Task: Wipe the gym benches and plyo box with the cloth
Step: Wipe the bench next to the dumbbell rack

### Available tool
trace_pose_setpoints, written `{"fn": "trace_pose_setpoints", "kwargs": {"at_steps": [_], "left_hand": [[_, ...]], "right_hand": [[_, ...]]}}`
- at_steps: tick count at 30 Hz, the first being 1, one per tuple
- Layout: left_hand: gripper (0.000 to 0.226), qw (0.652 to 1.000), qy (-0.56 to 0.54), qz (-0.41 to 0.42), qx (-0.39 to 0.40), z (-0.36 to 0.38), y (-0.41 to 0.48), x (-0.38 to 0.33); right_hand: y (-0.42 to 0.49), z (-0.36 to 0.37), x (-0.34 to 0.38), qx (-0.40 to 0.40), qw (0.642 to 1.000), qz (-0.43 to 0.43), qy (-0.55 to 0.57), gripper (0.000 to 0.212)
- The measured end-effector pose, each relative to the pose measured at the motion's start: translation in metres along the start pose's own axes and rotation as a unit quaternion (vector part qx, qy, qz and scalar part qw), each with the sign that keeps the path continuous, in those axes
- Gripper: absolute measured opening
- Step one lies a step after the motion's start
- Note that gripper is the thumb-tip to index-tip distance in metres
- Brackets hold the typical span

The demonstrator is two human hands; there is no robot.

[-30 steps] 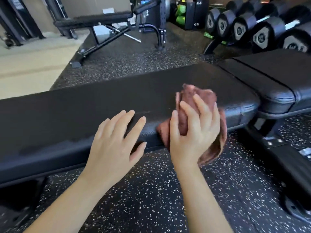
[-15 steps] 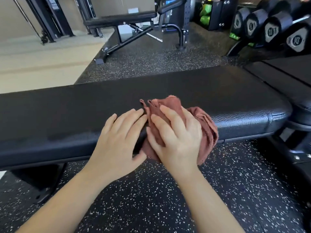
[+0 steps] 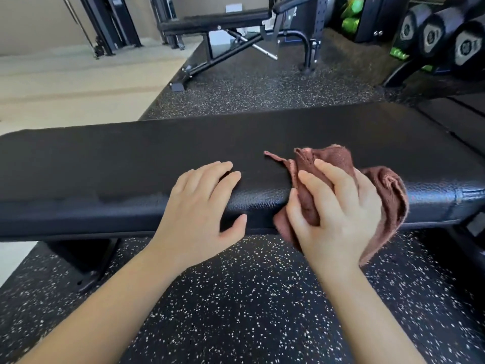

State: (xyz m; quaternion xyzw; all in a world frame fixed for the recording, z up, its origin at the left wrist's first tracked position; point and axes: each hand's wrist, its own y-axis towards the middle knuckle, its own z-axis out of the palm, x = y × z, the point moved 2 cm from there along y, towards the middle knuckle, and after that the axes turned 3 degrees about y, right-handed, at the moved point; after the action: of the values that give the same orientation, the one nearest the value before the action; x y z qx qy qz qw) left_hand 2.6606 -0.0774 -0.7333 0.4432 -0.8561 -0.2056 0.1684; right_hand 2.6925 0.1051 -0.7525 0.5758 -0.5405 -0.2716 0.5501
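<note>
Cloth: your reddish-brown cloth [image 3: 338, 164] lies bunched on the near edge of the bench pad, part on top and part hanging over the front toward the floor.
Feel: judge it soft, light and limp; it folds wherever you press, so it will not push dirt unless your palm backs it.
Where to hold: keep the bulk gathered under your palm and fingers; the loose tail [image 3: 388, 206] on the right dangles free and could drag or catch.
Right hand: your right hand [image 3: 338, 216] is closed around the wad, fingers curled over it, pressing it to the rounded front edge.
Left hand: your left hand [image 3: 199, 208] lies flat with fingers spread on the pad just beside the cloth, holding nothing, thumb hooked over the front edge.
Surface: the black flat bench [image 3: 131, 158] has textured vinyl padding; judge it firm with slight give, and grippy enough for the cloth to drag across.
Floor: speckled black rubber flooring [image 3: 236, 298] runs below the bench.
Beyond: another bench [image 3: 223, 22] stands farther off, and a row of dumbbells [image 3: 433, 35] sits at the upper right.
Plyo box: not visible here.
</note>
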Motion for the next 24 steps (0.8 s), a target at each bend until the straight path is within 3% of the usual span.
{"fn": "trace_pose_setpoints", "kwargs": {"at_steps": [6,15,24], "left_hand": [[0.056,0.999,0.022,0.004,-0.04,0.007,-0.002,-0.005],[0.051,1.0,0.015,0.013,-0.022,-0.001,-0.02,0.03],[0.05,0.999,0.025,-0.017,-0.032,-0.018,-0.065,0.115]], "right_hand": [[-0.003,-0.003,0.0,0.004,1.0,-0.01,-0.003,0.02],[0.002,0.005,0.012,0.026,1.0,-0.011,-0.005,0.019],[-0.016,0.075,0.149,0.054,0.997,-0.025,0.046,0.016]]}}
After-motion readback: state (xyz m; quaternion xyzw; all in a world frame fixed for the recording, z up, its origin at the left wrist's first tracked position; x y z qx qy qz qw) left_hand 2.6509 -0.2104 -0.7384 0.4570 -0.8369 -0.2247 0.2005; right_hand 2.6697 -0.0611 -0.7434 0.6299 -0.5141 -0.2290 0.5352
